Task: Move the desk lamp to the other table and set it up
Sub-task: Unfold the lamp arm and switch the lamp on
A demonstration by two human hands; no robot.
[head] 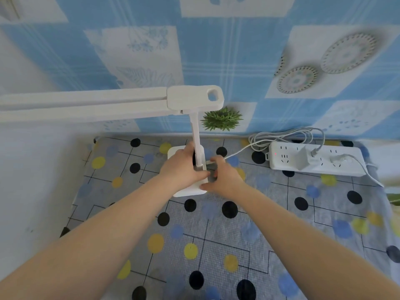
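A white desk lamp (195,131) stands on its square base (188,191) on a table covered with a dotted cloth (216,234). Its long head reaches out to the left. My left hand (183,167) grips the bottom of the lamp's post. My right hand (223,176) rests against the base's right side, fingers pinched on the end of a white cable (238,151) right at the post's foot. The cable runs right toward a white power strip (316,159). The joint between cable and lamp is hidden by my fingers.
The power strip lies at the back right with a white adapter (303,158) and another plug in it, plus a coil of white cable (287,136) behind. A small green spiky plant (221,119) sits by the blue patterned wall. A white wall borders the table's left.
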